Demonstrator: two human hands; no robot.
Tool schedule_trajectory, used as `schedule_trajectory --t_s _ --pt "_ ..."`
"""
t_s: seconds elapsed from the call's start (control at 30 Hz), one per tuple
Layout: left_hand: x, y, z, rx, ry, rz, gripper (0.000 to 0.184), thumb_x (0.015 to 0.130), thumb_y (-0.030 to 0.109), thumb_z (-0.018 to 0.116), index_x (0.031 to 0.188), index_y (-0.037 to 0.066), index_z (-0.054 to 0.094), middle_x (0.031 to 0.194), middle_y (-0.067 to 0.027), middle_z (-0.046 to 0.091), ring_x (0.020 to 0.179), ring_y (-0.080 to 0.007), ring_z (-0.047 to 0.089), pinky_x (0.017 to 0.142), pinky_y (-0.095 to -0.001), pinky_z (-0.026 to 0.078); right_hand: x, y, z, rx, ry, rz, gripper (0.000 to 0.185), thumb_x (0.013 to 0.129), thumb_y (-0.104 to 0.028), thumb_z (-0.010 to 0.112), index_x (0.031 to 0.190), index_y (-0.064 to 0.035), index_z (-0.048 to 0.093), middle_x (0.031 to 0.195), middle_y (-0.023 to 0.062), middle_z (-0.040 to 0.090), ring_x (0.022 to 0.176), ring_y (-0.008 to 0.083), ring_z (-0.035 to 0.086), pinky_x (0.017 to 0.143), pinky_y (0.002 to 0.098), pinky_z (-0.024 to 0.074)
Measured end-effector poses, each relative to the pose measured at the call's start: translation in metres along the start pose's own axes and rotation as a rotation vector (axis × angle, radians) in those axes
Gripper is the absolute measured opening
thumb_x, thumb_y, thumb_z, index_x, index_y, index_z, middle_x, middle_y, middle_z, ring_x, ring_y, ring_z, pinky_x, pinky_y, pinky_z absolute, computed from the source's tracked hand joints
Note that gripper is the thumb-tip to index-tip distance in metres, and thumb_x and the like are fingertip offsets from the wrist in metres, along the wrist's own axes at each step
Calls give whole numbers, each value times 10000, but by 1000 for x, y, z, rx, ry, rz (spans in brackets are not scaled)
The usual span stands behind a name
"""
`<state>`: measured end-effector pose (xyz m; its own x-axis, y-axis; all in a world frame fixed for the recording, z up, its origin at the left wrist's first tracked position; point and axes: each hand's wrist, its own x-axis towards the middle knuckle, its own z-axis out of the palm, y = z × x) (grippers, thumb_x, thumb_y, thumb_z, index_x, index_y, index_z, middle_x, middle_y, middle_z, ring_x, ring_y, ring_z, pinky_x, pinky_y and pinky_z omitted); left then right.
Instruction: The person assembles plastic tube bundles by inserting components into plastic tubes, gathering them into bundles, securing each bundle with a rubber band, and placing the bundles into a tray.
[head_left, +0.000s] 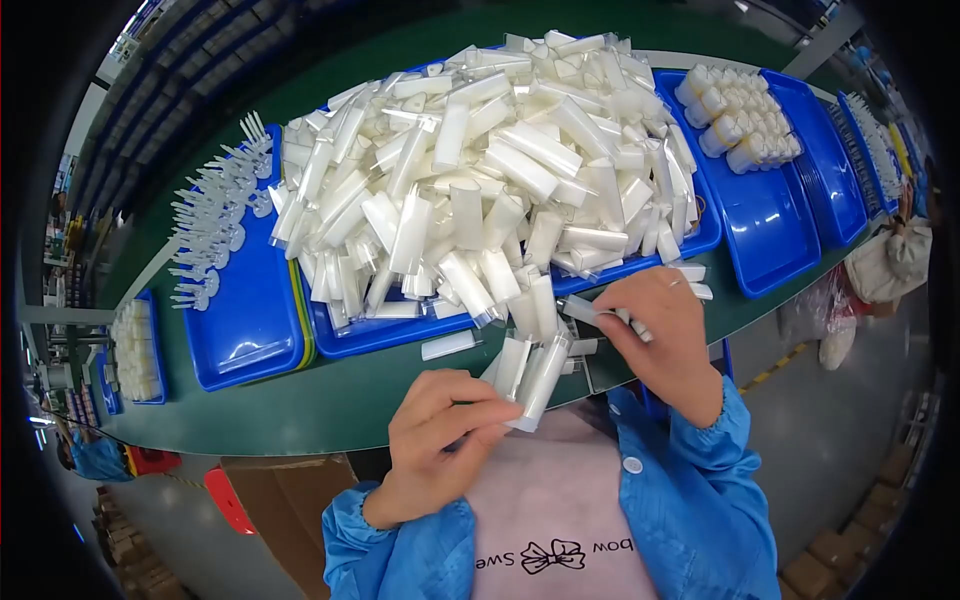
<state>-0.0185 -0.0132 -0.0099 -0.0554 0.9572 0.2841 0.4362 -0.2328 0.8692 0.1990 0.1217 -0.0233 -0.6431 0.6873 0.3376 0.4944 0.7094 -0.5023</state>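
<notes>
A large heap of white tubes in clear wrapping (pixel 470 180) fills a blue tray and spills over its front edge. My left hand (pixel 445 435) is closed on the lower end of a wrapped tube (pixel 545 380) at the table's front edge, and more tubes lie right beside it. To the right, my right hand (pixel 665 335) is closed around small white pieces (pixel 632 325) at its fingertips, near a wrapped tube that sticks out to its left. A single tube (pixel 450 346) lies on the green table left of the hands.
Clear plastic parts (pixel 220 215) stand along a blue tray (pixel 245 340) at the left. White cylindrical parts (pixel 740 115) occupy the back of another blue tray (pixel 770 235) at the right. Below the table's left side is a cardboard box (pixel 285 500).
</notes>
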Motion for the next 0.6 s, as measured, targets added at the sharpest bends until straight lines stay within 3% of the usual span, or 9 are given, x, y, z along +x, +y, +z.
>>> schedule_trajectory --t_s 0.03,0.27,0.33,0.37,0.4,0.47,0.5,0.53,0.6 --pt "-1 0 1 -1 -1 -1 204 669 -13 722 865 46 706 866 -81 636 824 -239 562 733 -334 462 0 0 10 -111 25 -48 182 691 -77 686 838 -95 580 818 19 589 788 218 549 761 358 397" --pt "-3 4 0 21 28 -39 235 667 -70 677 872 39 709 861 -83 608 842 -228 550 713 -314 451 0 0 27 -449 -140 -152 162 718 -122 574 868 -89 524 751 41 512 756 207 520 755 341 382" --pt "-3 5 0 2 25 -57 239 663 -77 670 868 38 709 857 -83 605 840 -226 549 709 -313 449 0 0 27 -415 -168 -172 217 724 -101 558 933 -71 511 760 46 503 745 200 512 735 328 381" --pt "-3 5 1 13 27 -54 243 658 -81 667 864 39 708 854 -84 604 836 -225 549 704 -310 447 -1 -3 22 -412 -224 -136 379 676 -84 636 1044 -49 549 858 55 577 809 225 559 780 347 416" --pt "-2 5 1 23 30 -50 246 653 -85 663 860 40 707 851 -85 602 832 -223 549 699 -306 445 -3 -4 19 -426 -223 -124 379 676 -84 636 1044 -49 549 858 55 577 809 225 559 780 347 416" --pt "-1 5 1 19 15 -30 245 649 -88 661 852 43 708 847 -86 603 813 -218 554 684 -302 446 -5 -5 14 -341 -102 -111 471 732 -73 546 1195 -10 493 785 64 517 783 213 534 722 334 410" --pt "-1 6 1 30 9 -21 245 646 -91 659 843 45 708 844 -87 605 794 -213 559 669 -298 447 -7 -3 7 -279 -121 -50 514 714 -20 591 1222 -2 511 859 88 570 813 231 571 730 338 446" --pt "-2 8 1 23 7 -16 245 646 -91 659 843 45 708 844 -87 605 794 -213 559 669 -298 447 -8 -4 -2 -287 -120 -46 514 714 -20 591 1222 -2 511 859 88 570 813 231 571 730 338 446" --pt "-4 10 2 -11 -36 -36 257 632 -100 649 827 54 711 834 -80 608 744 -203 565 634 -297 454 -10 -6 -16 151 62 103 458 688 26 644 1140 2 571 941 123 608 829 247 603 744 319 473"
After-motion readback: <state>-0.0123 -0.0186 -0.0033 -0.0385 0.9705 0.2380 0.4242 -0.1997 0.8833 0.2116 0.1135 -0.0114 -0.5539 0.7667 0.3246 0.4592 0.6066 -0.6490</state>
